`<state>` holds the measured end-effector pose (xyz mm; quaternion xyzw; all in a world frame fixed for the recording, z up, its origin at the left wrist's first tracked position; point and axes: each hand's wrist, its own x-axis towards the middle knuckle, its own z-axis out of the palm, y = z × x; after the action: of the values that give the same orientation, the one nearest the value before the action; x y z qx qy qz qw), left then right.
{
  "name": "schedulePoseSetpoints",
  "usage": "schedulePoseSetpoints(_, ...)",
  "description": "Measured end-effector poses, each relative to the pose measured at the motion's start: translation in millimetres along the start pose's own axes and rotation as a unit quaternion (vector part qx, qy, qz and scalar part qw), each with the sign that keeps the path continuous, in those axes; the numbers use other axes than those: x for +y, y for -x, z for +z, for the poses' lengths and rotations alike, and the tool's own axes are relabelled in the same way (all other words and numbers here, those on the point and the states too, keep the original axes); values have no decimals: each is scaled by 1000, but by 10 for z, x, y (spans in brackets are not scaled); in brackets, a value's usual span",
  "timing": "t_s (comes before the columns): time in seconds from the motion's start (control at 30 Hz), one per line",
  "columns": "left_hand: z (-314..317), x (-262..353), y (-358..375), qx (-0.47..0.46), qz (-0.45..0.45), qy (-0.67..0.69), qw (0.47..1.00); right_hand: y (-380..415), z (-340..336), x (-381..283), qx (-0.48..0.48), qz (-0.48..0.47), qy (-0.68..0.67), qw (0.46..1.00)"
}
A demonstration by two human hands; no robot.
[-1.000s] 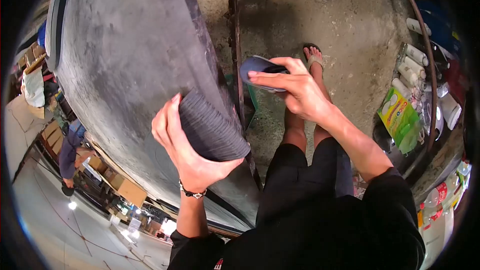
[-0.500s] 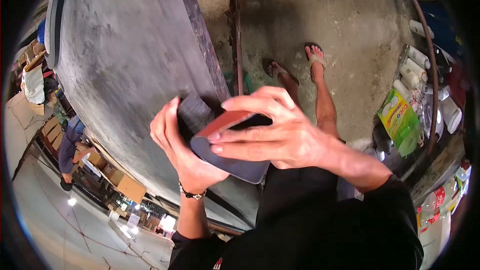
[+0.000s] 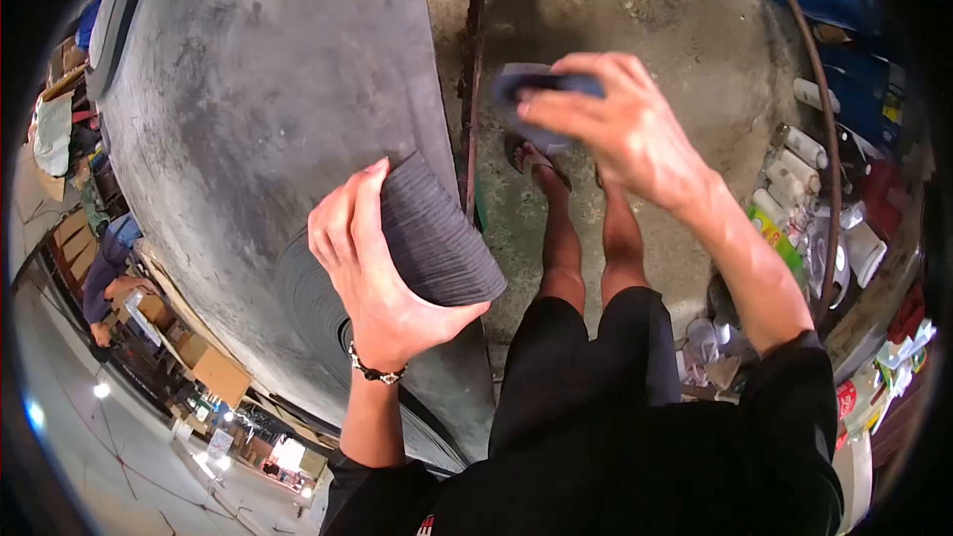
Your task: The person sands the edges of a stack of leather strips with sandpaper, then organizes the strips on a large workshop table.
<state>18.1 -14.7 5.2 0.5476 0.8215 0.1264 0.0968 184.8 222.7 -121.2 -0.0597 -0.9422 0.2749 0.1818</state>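
Note:
My left hand point(image 3: 362, 268) grips a thick stack of thin dark grey pieces point(image 3: 442, 233) with layered edges, held over the edge of a grey-topped table. My right hand point(image 3: 620, 129) is raised apart from it, up and to the right, above the floor. Between its fingers is a dark, flat, rounded piece point(image 3: 526, 79), smeared by motion, so its material and whether it is one or several layers cannot be told. Beside my left wrist lies a coil of dark strip point(image 3: 313, 283), partly hidden by the hand.
The grey tabletop point(image 3: 268, 69) fills the left side. A narrow brown bar point(image 3: 476, 60) runs alongside its edge. Bottles and plastic packaging point(image 3: 794, 169) are piled at the right behind a brown pipe point(image 3: 819, 79). Another person point(image 3: 109, 278) is at far left near cardboard boxes point(image 3: 220, 372).
My right hand has moved up and away from the left, carrying a dark piece. Earlier both hands met at the stack, where a reddish surface showed. My left hand still holds the stack.

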Motion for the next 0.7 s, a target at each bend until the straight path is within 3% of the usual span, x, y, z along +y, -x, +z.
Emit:
schedulePoseSetpoints(0.03, -45, 12, 10, -15, -4, -2, 1000, 8, -127, -32, 19, 8, -21, 1000)
schedulePoseSetpoints(0.13, 32, -58, 18, -12, -5, -15, 1000, -283, -376, -815, 57, -110, -84, 989)
schedulePoseSetpoints(0.2, 99, -129, 51, 9, 19, -36, 999, -238, -290, -797, 38, -132, -70, 988)
schedulePoseSetpoints(0.27, 11, -10, -36, 9, -18, 12, 1000, -228, -159, -342, 67, -104, -42, 991)
schedulePoseSetpoints(0.3, 3, -17, -28, -2, -25, 16, 1000, -136, -84, -44, -15, -44, 51, 998)
schedulePoseSetpoints(0.33, -26, 7, 2, -6, -22, 18, 1000, -147, -3, 2, 23, 36, 30, 999)
schedulePoseSetpoints(0.43, 47, -8, -15, 11, -10, 11, 1000, -326, -334, -626, 96, -72, -24, 992)
schedulePoseSetpoints(0.53, 68, -53, 3, 7, -7, 14, 1000, -163, -120, -823, 101, -141, -31, 984)
schedulePoseSetpoints(0.6, 21, -20, -36, 13, -14, 23, 1000, -241, -249, -430, 27, -52, -29, 998)
schedulePoseSetpoints(0.63, 16, -26, -37, 11, -20, 17, 1000, -58, -13, -59, -1, -29, 61, 998)
schedulePoseSetpoints(0.67, 7, -18, -27, 1, -25, 15, 1000, -65, 5, -88, 32, 34, 61, 997)
schedulePoseSetpoints(0.7, 25, -31, -72, 14, -25, 17, 999, -167, -96, -263, 56, -6, 41, 998)
